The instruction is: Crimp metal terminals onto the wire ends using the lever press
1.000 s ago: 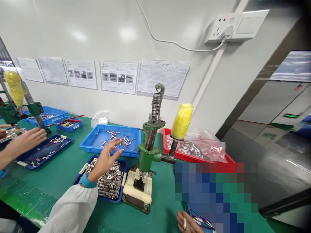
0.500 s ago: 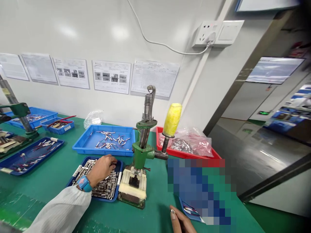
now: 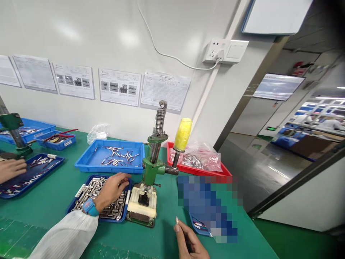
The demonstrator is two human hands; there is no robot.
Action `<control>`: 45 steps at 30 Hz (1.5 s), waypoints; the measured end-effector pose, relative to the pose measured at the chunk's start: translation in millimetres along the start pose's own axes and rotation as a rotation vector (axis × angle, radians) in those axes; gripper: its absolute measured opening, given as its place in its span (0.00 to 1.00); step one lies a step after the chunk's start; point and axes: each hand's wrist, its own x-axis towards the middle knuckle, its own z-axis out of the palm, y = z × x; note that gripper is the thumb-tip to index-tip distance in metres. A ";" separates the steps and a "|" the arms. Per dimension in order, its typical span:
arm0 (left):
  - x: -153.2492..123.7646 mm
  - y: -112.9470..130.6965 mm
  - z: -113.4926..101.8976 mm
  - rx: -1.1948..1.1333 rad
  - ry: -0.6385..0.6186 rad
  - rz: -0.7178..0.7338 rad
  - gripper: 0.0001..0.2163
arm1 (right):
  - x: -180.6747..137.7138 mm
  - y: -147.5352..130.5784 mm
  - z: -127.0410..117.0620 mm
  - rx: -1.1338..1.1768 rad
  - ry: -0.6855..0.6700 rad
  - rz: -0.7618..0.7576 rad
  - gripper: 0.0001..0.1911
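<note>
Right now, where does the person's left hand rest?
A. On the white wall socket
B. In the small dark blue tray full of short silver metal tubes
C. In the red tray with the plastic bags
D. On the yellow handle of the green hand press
B: the left hand lies over the short silver metal tubes in the small dark blue tray, beside the green hand press, whose yellow handle stands untouched.

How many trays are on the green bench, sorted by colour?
Blue trays: 5, namely the small tray of metal sleeves under the left hand, the wide tray behind it, the long tray at the left edge, and two by the wall.
Red trays: 1, behind the green press.
Total: 6.
</note>
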 end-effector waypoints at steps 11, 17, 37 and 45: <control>-47.6 41.3 3.9 -1.161 0.247 -0.336 0.20 | -7.6 -91.9 73.7 0.061 -0.287 -0.232 0.18; -50.1 46.4 0.6 -1.057 0.277 -0.353 0.18 | -7.1 -80.7 89.8 0.081 -0.283 -0.085 0.23; 2.7 72.5 18.3 -0.547 0.056 -0.011 0.15 | -10.5 -51.3 94.4 -0.148 -0.293 -0.085 0.22; -2.6 72.3 14.8 -0.284 0.060 0.087 0.15 | -5.9 -50.3 89.8 -0.071 -0.395 -0.101 0.20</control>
